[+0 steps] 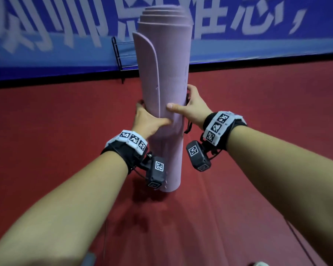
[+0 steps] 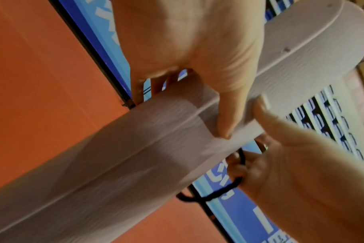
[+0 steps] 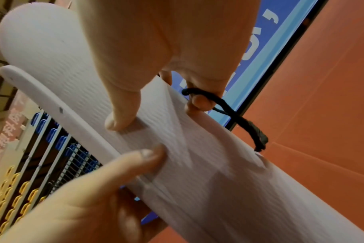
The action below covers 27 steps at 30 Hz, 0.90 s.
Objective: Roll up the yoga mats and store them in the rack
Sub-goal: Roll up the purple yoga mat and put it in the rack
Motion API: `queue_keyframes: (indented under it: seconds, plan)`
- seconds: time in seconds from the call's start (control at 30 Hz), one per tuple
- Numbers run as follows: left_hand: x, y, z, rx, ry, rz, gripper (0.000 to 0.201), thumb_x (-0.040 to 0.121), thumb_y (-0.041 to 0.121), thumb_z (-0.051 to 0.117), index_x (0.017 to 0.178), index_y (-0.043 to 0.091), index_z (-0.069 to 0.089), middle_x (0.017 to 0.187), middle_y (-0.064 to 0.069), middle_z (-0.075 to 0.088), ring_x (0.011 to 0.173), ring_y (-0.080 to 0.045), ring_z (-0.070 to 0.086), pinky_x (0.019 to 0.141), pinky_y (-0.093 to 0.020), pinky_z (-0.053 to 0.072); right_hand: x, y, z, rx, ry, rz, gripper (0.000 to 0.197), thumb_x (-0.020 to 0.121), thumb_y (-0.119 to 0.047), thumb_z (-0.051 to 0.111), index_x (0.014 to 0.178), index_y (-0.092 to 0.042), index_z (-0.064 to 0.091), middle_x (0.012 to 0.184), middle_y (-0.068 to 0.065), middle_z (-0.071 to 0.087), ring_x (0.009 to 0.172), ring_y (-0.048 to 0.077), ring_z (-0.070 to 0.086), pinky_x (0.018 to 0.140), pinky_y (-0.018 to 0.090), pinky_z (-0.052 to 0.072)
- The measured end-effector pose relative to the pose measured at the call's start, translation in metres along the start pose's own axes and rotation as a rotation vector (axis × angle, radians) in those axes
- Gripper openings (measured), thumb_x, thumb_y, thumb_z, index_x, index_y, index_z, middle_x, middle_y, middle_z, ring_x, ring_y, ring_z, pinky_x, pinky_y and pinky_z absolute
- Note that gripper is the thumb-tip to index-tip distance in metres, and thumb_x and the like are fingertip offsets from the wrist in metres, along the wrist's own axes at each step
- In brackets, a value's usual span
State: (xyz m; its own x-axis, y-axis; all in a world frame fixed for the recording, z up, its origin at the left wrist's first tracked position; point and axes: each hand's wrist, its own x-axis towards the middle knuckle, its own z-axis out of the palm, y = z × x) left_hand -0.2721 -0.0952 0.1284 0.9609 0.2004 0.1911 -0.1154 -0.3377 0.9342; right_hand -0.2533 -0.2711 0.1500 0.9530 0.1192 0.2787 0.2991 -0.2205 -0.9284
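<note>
Left hand [image 1: 149,120]: it is wrapping round the left side of the pink rolled mat [image 1: 166,77], thumb pressing across the front over the loose flap edge [image 1: 152,60]; if this thumb lets go, I judge the outer layer will be springing open.
Mat: it is standing upright on the red floor [image 1: 46,121], gripped at mid-height between both hands, with the inner coils poking out of the top in steps, so the roll is likely telescoping further if tipped.
Right hand [image 1: 193,105]: it is clasping the right side, thumb flat on the front, while its fingers are hooking a black cord [image 3: 235,115]; the cord could be slipping off or snagging before it goes round the roll.
Rack [image 1: 123,54]: the black wire rack is waiting behind the mat by the blue banner [image 1: 258,25], so the mat is not yet stored.
</note>
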Motion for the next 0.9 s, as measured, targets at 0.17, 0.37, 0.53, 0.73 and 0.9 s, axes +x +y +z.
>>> queue_keyframes:
  seconds: [0.17, 0.37, 0.53, 0.73, 0.9]
  plan:
    - [0.004, 0.004, -0.019, -0.182, -0.107, 0.001, 0.095, 0.065, 0.022, 0.087, 0.143, 0.027, 0.033, 0.123, 0.008, 0.064, 0.105, -0.012, 0.067, 0.079, -0.030, 0.055, -0.004, 0.001, 0.008, -0.045, -0.006, -0.061, 0.091, 0.072, -0.031, 0.088, 0.143, -0.017, 0.032, 0.124, -0.004, 0.058, 0.105, 0.001, 0.058, 0.093, 0.030, 0.052]
    - [0.004, 0.000, -0.035, -0.121, -0.167, -0.087, 0.059, 0.083, 0.042, 0.077, 0.130, 0.012, 0.060, 0.119, 0.000, 0.071, 0.095, -0.006, 0.070, 0.072, -0.022, 0.055, -0.012, 0.041, 0.023, -0.159, -0.040, -0.006, 0.091, 0.061, -0.034, 0.093, 0.135, -0.019, 0.041, 0.123, -0.003, 0.061, 0.108, 0.011, 0.060, 0.090, 0.032, 0.052]
    - [0.001, -0.015, -0.034, 0.003, -0.120, -0.035, 0.084, 0.078, 0.033, 0.084, 0.143, 0.018, 0.034, 0.129, 0.007, 0.059, 0.104, -0.011, 0.061, 0.065, -0.017, 0.045, -0.010, 0.058, 0.029, -0.253, -0.187, -0.008, 0.099, 0.055, -0.036, 0.090, 0.140, -0.030, 0.038, 0.127, -0.008, 0.062, 0.113, 0.016, 0.061, 0.092, 0.035, 0.052]
    - [0.019, -0.002, -0.030, 0.017, -0.157, 0.105, 0.097, 0.039, 0.039, 0.097, 0.123, 0.006, 0.062, 0.114, -0.002, 0.073, 0.103, -0.013, 0.070, 0.089, -0.039, 0.059, -0.006, 0.034, 0.009, -0.055, -0.162, -0.079, 0.061, 0.079, -0.039, 0.078, 0.132, -0.023, 0.052, 0.116, -0.010, 0.068, 0.095, -0.002, 0.065, 0.076, 0.021, 0.047]
    - [0.019, 0.011, -0.027, 0.071, -0.189, 0.218, 0.138, 0.050, 0.037, 0.095, 0.156, 0.033, 0.008, 0.151, 0.009, 0.043, 0.132, -0.009, 0.048, 0.108, -0.035, 0.044, -0.001, 0.025, -0.003, 0.072, -0.132, -0.041, 0.056, 0.091, -0.022, 0.064, 0.140, -0.028, 0.039, 0.089, -0.008, 0.065, 0.059, -0.002, 0.055, 0.055, 0.017, 0.042]
